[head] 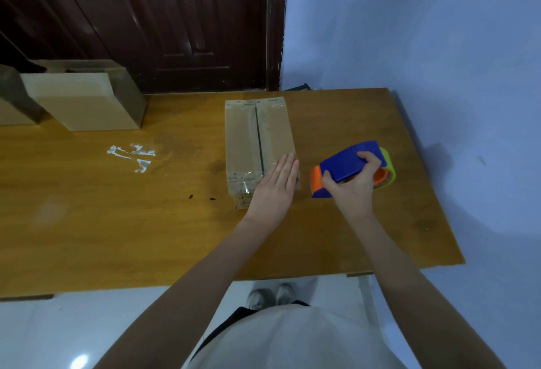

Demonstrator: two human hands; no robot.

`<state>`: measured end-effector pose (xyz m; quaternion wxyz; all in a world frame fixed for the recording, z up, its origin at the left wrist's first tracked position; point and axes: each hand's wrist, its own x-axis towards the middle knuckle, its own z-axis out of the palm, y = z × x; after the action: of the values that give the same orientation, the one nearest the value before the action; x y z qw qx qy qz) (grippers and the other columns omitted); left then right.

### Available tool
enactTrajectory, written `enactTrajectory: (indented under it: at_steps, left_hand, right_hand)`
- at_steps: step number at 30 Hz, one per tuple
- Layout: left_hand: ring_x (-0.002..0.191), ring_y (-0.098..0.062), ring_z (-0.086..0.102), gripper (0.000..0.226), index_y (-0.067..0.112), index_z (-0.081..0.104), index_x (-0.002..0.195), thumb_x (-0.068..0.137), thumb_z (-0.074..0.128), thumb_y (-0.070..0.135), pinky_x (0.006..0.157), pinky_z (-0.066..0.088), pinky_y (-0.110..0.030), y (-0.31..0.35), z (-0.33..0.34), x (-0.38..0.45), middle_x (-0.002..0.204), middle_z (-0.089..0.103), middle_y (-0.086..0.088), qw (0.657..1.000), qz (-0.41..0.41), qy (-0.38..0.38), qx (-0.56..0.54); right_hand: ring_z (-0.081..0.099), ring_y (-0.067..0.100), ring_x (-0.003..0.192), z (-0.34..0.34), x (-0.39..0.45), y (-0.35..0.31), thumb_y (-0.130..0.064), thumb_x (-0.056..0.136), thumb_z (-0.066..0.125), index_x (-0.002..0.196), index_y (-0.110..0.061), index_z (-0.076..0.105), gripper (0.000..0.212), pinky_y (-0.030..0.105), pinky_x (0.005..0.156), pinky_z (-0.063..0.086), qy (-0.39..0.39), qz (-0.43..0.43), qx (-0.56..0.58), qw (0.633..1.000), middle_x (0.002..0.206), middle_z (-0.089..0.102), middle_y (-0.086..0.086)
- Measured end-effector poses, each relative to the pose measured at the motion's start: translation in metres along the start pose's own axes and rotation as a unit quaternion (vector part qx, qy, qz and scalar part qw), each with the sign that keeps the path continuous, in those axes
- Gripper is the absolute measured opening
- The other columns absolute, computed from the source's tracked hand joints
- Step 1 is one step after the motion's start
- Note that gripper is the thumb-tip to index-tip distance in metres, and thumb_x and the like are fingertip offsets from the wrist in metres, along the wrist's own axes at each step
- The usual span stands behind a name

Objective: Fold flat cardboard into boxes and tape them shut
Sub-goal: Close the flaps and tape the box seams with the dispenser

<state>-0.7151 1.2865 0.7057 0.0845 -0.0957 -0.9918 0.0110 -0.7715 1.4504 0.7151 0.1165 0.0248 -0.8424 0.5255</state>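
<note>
One box point(259, 140) matters at this moment, and everything else is best placed against it. It lies flat on the table point(117, 237) with its long axis running away from the person, its near end toward the body and its far end toward the dark wooden door point(175, 17). The centre seam between the two top flaps runs along that same axis, and glossy clear tape appears to cover it, wrapping over the near end. The left hand point(276, 185) rests on the near right part of the box top, fingers straight and together, palm down, pressing or steadying it. Just to the right of the box, apart from it, the right hand point(352, 184) grips a blue tape dispenser point(348, 166), fingers curled over its top and thumb on its near side; the orange end points toward the box, and the roll sits on the far side from it. The dispenser seems to rest on or just above the table; I cannot tell which. So the left hand is the one on the box, while the right is beside it, level with its near end. In my judgement any further strip would have to be drawn along the seam, lengthwise, with the left hand holding the box still. Left of the box lie scraps of clear tape point(131, 156), and farther left stand other cardboard boxes point(79, 99).
</note>
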Motion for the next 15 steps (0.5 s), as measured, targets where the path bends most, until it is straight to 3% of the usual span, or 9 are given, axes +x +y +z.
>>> enactTrajectory:
  at_steps: [4, 8, 10, 15]
  left_hand:
    - [0.146, -0.026, 0.007, 0.061, -0.001, 0.005, 0.148, 0.095, 0.036, 0.003, 0.115, -0.002, -0.036, 0.002, -0.001, -0.001, 0.157, 0.007, -0.018, 0.999, 0.0, 0.036, -0.006]
    - [0.146, -0.026, 0.005, 0.059, 0.0, 0.007, 0.148, 0.097, 0.035, 0.004, 0.116, -0.003, -0.033, 0.002, -0.005, 0.002, 0.157, 0.006, -0.017, 0.999, -0.004, 0.002, -0.049]
    - [0.146, -0.026, 0.009, 0.059, 0.0, 0.012, 0.148, 0.096, 0.038, 0.003, 0.116, -0.001, -0.033, 0.002, -0.005, 0.002, 0.157, 0.01, -0.017, 0.998, -0.012, 0.013, -0.062]
    - [0.147, -0.024, -0.002, 0.061, 0.002, 0.001, 0.149, 0.096, 0.031, 0.001, 0.115, -0.005, -0.032, 0.002, -0.007, 0.0, 0.158, -0.002, -0.014, 0.997, -0.007, -0.014, -0.069]
  right_hand:
    - [0.057, 0.011, 0.079, 0.019, -0.006, 0.003, -0.005, 0.071, 0.078, 0.124, -0.001, 0.033, 0.07, 0.027, 0.069, 0.051, -0.011, -0.001, 0.003, 1.0, 0.098, 0.044, -0.015]
    - [0.055, 0.001, 0.079, 0.028, -0.007, 0.002, -0.009, 0.07, 0.079, 0.124, -0.003, 0.034, 0.07, 0.013, 0.066, 0.047, -0.022, 0.009, 0.01, 1.0, 0.107, 0.045, 0.002]
    - [0.055, -0.002, 0.078, 0.029, -0.008, 0.004, -0.007, 0.071, 0.079, 0.124, -0.002, 0.034, 0.07, 0.011, 0.065, 0.046, -0.018, 0.014, 0.014, 1.0, 0.104, 0.046, 0.0]
    - [0.055, -0.005, 0.075, 0.032, -0.007, 0.001, -0.004, 0.072, 0.077, 0.124, 0.0, 0.033, 0.069, 0.009, 0.063, 0.046, -0.012, 0.022, 0.008, 1.0, 0.095, 0.04, -0.019]
